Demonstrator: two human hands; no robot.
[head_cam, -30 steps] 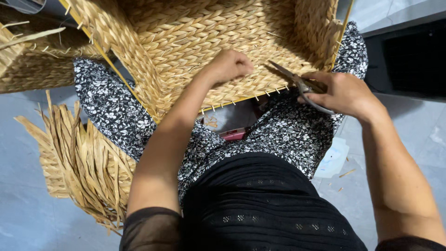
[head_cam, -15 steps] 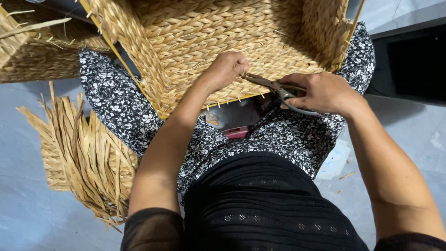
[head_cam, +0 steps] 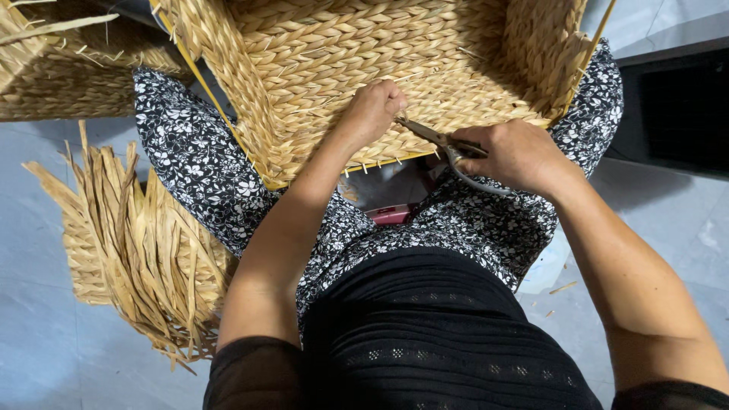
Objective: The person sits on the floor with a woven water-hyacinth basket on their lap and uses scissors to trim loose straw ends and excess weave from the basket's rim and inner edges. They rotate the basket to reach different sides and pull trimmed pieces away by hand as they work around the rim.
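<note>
With our left hand point(head_cam: 377, 106) pinching the mostly woven basket point(head_cam: 364, 68) at centre frame, our right hand point(head_cam: 516, 154) grips scissors point(head_cam: 440, 142), stray ends untrimmed.

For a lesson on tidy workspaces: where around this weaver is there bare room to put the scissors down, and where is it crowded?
Bare grey floor lies left of the loose woven mat, and more right of the right hand. The lap is crowded: woven basket, left hand, scissors.
</note>
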